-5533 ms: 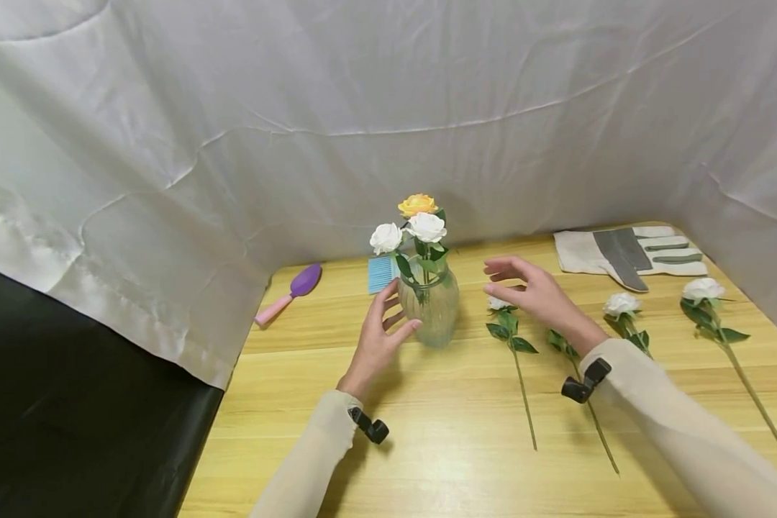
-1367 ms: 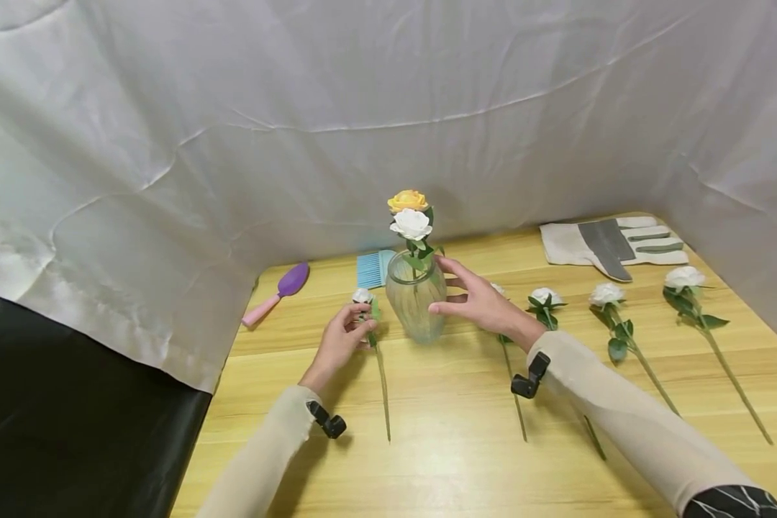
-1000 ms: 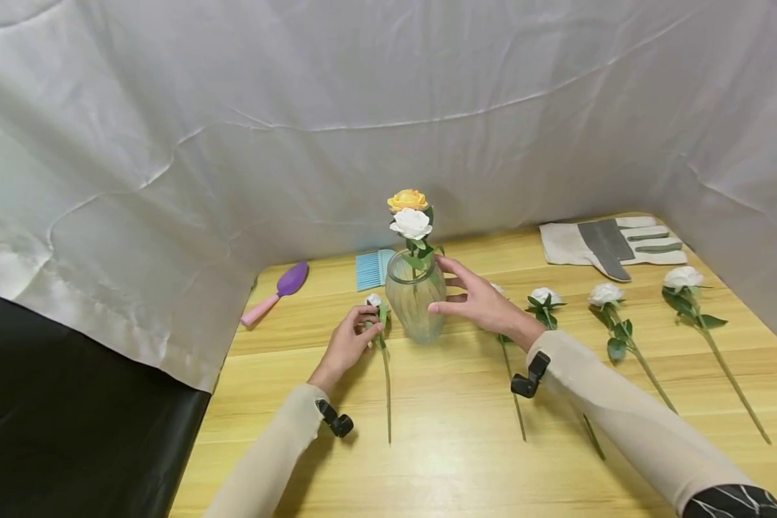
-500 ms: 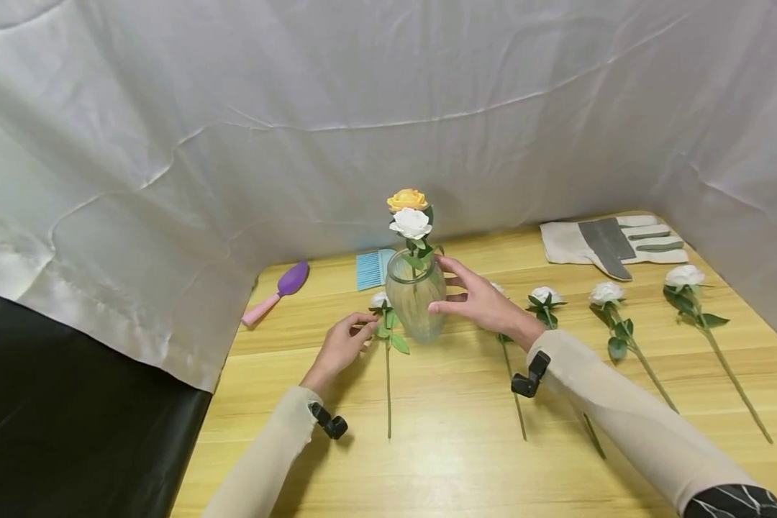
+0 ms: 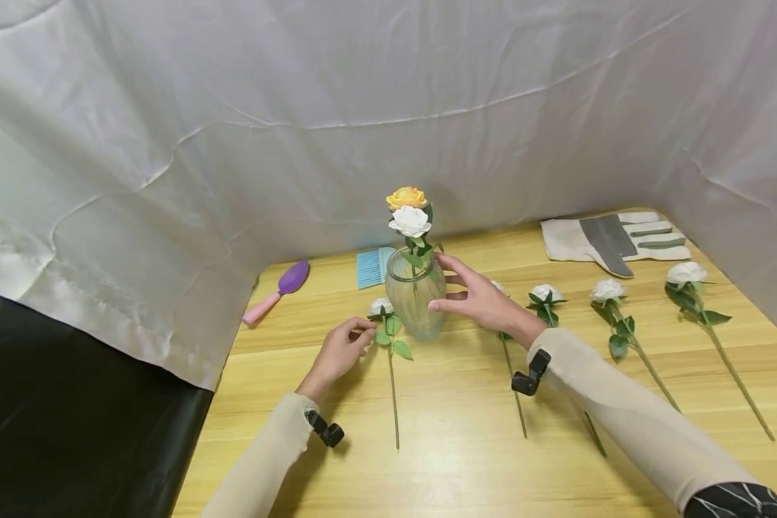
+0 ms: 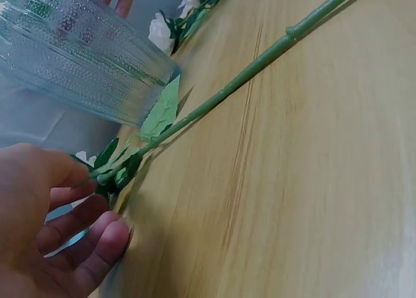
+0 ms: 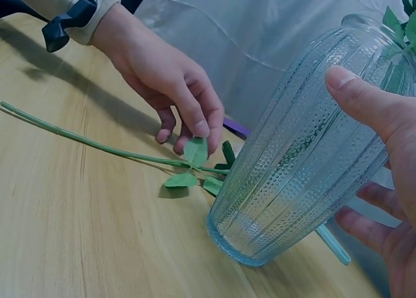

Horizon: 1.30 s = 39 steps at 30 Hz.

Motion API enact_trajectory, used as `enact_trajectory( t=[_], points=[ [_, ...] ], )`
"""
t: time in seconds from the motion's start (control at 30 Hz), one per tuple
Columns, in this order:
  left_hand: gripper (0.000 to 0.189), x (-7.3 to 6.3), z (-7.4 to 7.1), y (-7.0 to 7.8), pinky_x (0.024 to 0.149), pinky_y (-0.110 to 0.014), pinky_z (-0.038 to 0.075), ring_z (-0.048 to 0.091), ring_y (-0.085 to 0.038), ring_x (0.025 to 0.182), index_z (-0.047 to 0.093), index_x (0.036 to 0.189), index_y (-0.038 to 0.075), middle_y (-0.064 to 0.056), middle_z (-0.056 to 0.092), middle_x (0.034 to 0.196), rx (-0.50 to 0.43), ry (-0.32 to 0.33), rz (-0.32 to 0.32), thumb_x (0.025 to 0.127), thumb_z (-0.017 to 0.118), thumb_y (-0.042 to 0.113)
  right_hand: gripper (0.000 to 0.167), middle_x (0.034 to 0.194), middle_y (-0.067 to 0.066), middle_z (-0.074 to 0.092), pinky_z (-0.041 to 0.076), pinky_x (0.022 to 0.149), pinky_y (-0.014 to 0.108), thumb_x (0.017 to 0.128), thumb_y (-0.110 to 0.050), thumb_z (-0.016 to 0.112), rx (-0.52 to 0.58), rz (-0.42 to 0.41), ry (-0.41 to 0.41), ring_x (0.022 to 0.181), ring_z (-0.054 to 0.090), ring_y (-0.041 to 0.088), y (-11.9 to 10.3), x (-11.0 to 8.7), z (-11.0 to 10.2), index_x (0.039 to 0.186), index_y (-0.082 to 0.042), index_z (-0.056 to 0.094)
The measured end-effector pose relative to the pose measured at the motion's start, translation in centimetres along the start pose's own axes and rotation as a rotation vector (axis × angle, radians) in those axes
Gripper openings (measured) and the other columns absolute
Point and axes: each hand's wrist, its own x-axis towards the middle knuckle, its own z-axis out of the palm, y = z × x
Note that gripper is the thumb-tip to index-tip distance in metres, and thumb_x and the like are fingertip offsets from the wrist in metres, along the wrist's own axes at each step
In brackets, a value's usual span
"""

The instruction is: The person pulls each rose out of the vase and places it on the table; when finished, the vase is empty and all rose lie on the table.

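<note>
A clear ribbed glass vase [image 5: 409,306] stands upright mid-table, holding a yellow rose [image 5: 406,198] and a white rose [image 5: 410,221]. My right hand [image 5: 482,298] holds its right side; in the right wrist view the thumb lies along the glass [image 7: 292,148], the other fingers behind it. Just left of the vase lies a loose white rose [image 5: 380,307], its stem [image 6: 227,96] pointing toward me. My left hand [image 5: 339,351] pinches this rose at its leaves between thumb and fingertip. Its other fingers are loosely bent near the tabletop.
Several white roses [image 5: 608,291] lie side by side on the right, partly under my right forearm. Behind them is a grey and white work glove [image 5: 605,239]. A light blue brush [image 5: 370,269] and a purple trowel with a pink handle [image 5: 293,278] lie at back left.
One white rose has gone from the vase to the table on its left. My right hand has come to the vase; my left has left it and lately shifted down the rose to its leaves.
</note>
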Motion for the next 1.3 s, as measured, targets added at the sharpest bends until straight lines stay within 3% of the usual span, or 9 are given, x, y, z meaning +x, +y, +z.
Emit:
enact_trajectory(
  t=[0.17,0.3,0.43,0.57,0.73,1.07,1.3],
  points=[
    [0.029,0.9,-1.5,1.4,0.099,-0.046,0.066,0.072,-0.029,0.116,0.071,0.136,0.011,-0.011,0.074,0.135,0.008,0.082,0.055,0.111,0.065,0.024,0.101,0.183,0.000,0.021,0.050,0.125,0.052,0.096,-0.032,0.087,-0.015,0.002,-0.003,0.159,0.040,0.040,0.2,0.0,-0.2,0.175,-0.026,0.023],
    [0.030,2.0,-3.0,3.5,0.111,-0.051,0.060,0.068,-0.031,0.125,0.070,0.138,0.009,-0.012,0.072,0.140,0.004,0.128,0.157,0.112,0.064,0.024,0.101,0.183,-0.001,0.020,0.049,0.125,0.053,0.097,-0.032,0.086,-0.016,0.009,-0.002,0.159,0.040,0.040,0.3,-0.1,-0.2,0.175,-0.027,0.023],
    [0.030,2.8,-3.8,6.3,0.113,-0.050,0.060,0.068,-0.028,0.125,0.070,0.137,0.011,-0.009,0.072,0.137,-0.035,0.177,0.266,0.112,0.065,0.025,0.100,0.183,-0.001,0.020,0.050,0.125,0.052,0.097,-0.031,0.086,-0.010,0.008,-0.003,0.159,0.041,0.040,0.2,0.0,-0.1,0.175,-0.027,0.024],
    [0.028,3.3,-3.6,9.2,0.112,-0.048,0.059,0.069,-0.025,0.122,0.071,0.136,0.013,-0.010,0.073,0.133,-0.094,0.198,0.381,0.111,0.066,0.026,0.100,0.182,-0.001,0.022,0.051,0.124,0.052,0.097,-0.030,0.087,-0.005,0.002,-0.004,0.159,0.041,0.040,0.0,0.1,-0.1,0.174,-0.027,0.025],
    [0.028,4.2,-2.5,11.9,0.112,-0.043,0.060,0.070,-0.024,0.122,0.072,0.135,0.011,-0.008,0.074,0.133,-0.117,0.165,0.473,0.110,0.068,0.025,0.099,0.182,0.001,0.023,0.050,0.125,0.055,0.097,-0.028,0.086,0.007,-0.006,0.000,0.158,0.041,0.040,0.1,0.1,0.0,0.174,-0.026,0.025],
    [0.023,4.9,-1.0,13.8,0.124,-0.051,0.049,0.063,-0.021,0.136,0.075,0.129,0.017,-0.001,0.075,0.133,-0.120,0.161,0.511,0.107,0.072,0.023,0.097,0.181,0.002,0.025,0.051,0.124,0.054,0.098,-0.030,0.085,0.000,-0.005,0.004,0.158,0.042,0.040,0.5,0.1,-0.2,0.174,-0.029,0.026],
    [0.021,5.1,-0.1,14.1,0.114,-0.048,0.055,0.069,-0.021,0.126,0.076,0.128,0.014,-0.003,0.076,0.130,-0.049,0.132,0.581,0.108,0.071,0.019,0.097,0.181,0.005,0.025,0.050,0.125,0.057,0.098,-0.029,0.085,-0.003,-0.004,0.004,0.158,0.041,0.040,0.4,0.1,-0.1,0.174,-0.025,0.026]
  ],
)
